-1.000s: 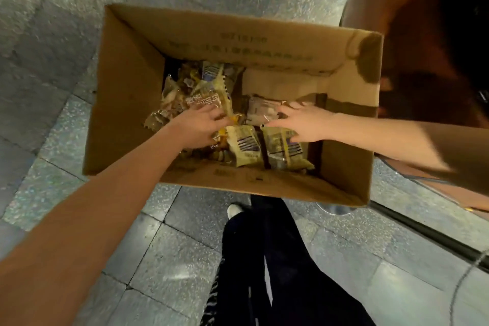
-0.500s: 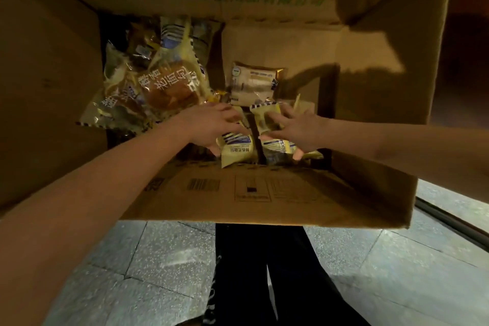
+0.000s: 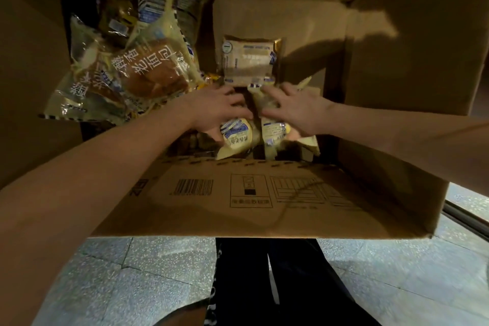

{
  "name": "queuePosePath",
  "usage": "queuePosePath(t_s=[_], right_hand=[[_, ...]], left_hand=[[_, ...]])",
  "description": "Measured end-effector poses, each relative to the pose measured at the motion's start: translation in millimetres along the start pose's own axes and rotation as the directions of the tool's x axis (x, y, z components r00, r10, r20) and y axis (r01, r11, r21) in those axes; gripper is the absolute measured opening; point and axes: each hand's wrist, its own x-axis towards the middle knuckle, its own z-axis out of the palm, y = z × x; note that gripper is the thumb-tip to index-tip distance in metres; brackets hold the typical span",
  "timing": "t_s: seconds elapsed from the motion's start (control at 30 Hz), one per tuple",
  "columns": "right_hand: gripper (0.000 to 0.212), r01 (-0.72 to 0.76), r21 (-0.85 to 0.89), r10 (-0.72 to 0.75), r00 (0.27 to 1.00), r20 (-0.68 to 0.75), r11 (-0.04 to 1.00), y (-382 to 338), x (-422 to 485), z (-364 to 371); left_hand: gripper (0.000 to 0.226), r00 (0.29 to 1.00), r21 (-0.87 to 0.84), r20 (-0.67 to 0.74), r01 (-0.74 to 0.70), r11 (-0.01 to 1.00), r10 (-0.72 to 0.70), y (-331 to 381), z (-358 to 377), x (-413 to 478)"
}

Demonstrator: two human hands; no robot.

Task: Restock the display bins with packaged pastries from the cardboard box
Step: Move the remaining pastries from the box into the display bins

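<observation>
Both hands (image 3: 219, 111) (image 3: 296, 114) apparently around pastry packs (image 3: 236, 135)

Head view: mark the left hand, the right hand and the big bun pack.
left hand (image 3: 217, 111), head view, back of the hand.
right hand (image 3: 301, 112), head view, back of the hand.
big bun pack (image 3: 154, 74), head view, wrapper front over the bun.

Open brown cardboard box (image 3: 238, 193) holds yellow packaged pastries (image 3: 148, 74) heaped left; two small yellow packs (image 3: 236, 137) lie near its front wall.
</observation>
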Motion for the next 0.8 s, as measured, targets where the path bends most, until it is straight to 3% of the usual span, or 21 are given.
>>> queuePosePath(t_s=[0.2, 0.37, 0.5, 0.63, 0.8], right_hand=[[0.082, -0.186, 0.319, 0.238, 0.962, -0.131, 0.929, 40.1, 6.5, -22.4], [0.081, -0.227, 0.26, 0.304, 0.9, -0.312, 0.939, 37.9, 5.0, -3.6], [0.095, -0.211, 0.121, 0.24, 0.909, -0.342, 0.97, 33.0, 7.4, 12.7], [0.102, -0.23, 0.062, 0.237, 0.91, -0.339, 0.971, 37.4, 9.1, 19.6], [0.078, -0.239, 0.074, 0.25, 0.918, -0.309, 0.968, 32.7, 13.0, 13.4]], left_hand=[[0.079, 0.948, -0.179, -0.168, 0.242, 0.954, -0.272, -20.2, -6.5, -14.4], [0.074, 0.883, -0.248, -0.288, 0.304, 0.92, -0.37, -18.8, -1.5, -11.3], [0.063, 0.834, -0.177, -0.489, 0.192, 0.965, -0.255, -12.7, 12.7, -13.0], [0.067, 0.92, -0.077, -0.38, 0.072, 0.994, -0.096, -9.8, 25.1, -8.9], [0.098, 0.957, 0.046, -0.286, 0.06, 0.997, -0.044, -4.7, 38.2, -2.6]])
